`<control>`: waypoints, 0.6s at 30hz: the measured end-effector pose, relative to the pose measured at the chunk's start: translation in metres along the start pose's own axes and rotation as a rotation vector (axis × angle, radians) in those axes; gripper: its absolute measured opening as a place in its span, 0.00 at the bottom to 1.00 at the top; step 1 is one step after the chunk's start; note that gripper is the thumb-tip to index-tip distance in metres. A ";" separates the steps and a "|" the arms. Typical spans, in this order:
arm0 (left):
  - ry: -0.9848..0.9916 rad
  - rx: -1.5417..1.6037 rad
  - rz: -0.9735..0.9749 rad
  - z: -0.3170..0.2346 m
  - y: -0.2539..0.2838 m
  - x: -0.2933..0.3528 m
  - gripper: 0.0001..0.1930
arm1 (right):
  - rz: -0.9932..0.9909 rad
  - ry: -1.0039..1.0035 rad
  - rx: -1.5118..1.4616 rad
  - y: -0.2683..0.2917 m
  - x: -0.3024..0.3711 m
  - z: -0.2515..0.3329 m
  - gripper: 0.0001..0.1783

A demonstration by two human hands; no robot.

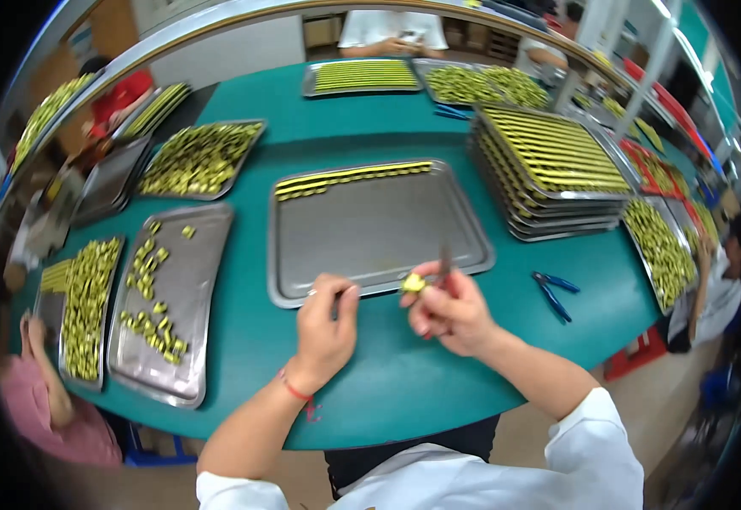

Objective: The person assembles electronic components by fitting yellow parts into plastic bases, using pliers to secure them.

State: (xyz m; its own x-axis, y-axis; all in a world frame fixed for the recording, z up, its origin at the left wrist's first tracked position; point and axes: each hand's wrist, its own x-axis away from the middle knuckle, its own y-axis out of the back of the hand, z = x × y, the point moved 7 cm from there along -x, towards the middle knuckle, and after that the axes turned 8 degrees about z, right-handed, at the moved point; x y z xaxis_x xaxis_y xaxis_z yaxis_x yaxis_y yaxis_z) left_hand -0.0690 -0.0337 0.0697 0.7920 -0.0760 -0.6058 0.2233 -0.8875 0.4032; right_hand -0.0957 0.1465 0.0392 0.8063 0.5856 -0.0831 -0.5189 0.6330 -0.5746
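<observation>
Yellow-green piece is pinched in the right hand, with a blurred narrow tool alongside, at the work tray's front edge; left hand is curled near that edge, can't tell if it holds anything. Tray stack crowds the work tray's back-right corner. Blue pliers sit toward the tabletop's right edge, scrap-strewn tray toward its left.

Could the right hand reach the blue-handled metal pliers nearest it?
Probably yes: the pliers lie uncovered on the green table, though the right hand holds a small yellow-green piece.
</observation>
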 end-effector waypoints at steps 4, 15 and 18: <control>0.092 0.050 0.056 0.017 -0.018 0.011 0.06 | -0.038 0.133 0.331 -0.005 -0.033 0.032 0.18; -0.048 -0.048 0.205 0.014 -0.042 0.014 0.06 | -0.044 0.019 1.886 0.027 -0.217 0.021 0.15; -0.087 -0.053 0.219 0.014 -0.046 0.016 0.04 | -0.093 -0.078 1.911 0.039 -0.240 0.011 0.14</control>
State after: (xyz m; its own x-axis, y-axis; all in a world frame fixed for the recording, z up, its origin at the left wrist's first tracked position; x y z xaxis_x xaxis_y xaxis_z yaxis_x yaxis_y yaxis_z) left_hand -0.0744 -0.0009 0.0317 0.7734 -0.3050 -0.5557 0.0827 -0.8206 0.5655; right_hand -0.3126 0.0358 0.0455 0.8613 0.5059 -0.0468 -0.1002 0.2596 0.9605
